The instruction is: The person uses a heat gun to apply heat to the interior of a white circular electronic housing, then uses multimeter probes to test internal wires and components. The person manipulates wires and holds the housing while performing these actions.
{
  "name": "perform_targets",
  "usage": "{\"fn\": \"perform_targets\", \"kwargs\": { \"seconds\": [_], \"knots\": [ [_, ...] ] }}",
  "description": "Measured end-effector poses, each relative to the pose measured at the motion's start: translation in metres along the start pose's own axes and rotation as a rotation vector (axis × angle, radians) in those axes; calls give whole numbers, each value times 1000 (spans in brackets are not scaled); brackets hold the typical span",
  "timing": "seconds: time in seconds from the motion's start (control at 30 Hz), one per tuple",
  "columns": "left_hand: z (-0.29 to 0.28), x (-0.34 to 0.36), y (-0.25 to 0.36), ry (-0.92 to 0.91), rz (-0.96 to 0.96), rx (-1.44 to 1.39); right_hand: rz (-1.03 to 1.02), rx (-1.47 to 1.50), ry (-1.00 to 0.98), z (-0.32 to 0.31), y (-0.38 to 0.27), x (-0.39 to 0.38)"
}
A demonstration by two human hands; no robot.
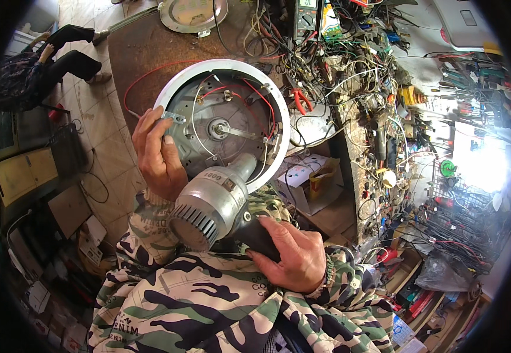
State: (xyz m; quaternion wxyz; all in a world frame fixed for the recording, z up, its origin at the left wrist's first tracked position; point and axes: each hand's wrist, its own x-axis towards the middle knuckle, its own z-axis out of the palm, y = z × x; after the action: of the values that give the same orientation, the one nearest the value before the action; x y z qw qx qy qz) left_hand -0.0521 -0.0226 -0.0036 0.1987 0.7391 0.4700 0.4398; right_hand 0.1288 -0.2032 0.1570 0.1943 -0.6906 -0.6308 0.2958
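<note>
A round appliance base (283, 117) with a white rim lies tilted in front of me, its underside facing up. Inside its grey metal bowl are red and white wires, small terminals and a central stud with a metal strip. My left hand (160, 154) grips the left side of the rim, fingers curled over a small bluish-grey piece there. A heat gun (208, 197) with a silver vented body points its nozzle (242, 167) over the lower edge of the bowl. My right hand (293, 253) is wrapped around its black handle (261, 237), with part of the grip hidden.
A round metal plate (193, 13) lies on the brown bench (143, 53). Red-handled pliers (301, 102), a multimeter (306, 20) and tangled wires crowd the right side. Below stands an open carton (311, 200). A seated person (49, 67) is at the far left.
</note>
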Motion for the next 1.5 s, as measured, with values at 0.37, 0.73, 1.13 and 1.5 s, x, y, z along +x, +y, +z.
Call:
{"fn": "perform_targets", "kwargs": {
  "seconds": [0.37, 0.73, 1.13, 1.5],
  "knots": [
    [-4, 1, 4, 1, -3, 4, 82, -15, 7, -9, -12, 2],
    [-1, 2, 4, 24, -13, -4, 83, 1, -12, -11, -13, 7],
    [-2, 1, 3, 38, -10, -14, 77, -1, -45, -17, -14, 11],
    [-2, 0, 2, 34, -14, -18, 81, 5, -45, -15, -12, 13]
  ]
}}
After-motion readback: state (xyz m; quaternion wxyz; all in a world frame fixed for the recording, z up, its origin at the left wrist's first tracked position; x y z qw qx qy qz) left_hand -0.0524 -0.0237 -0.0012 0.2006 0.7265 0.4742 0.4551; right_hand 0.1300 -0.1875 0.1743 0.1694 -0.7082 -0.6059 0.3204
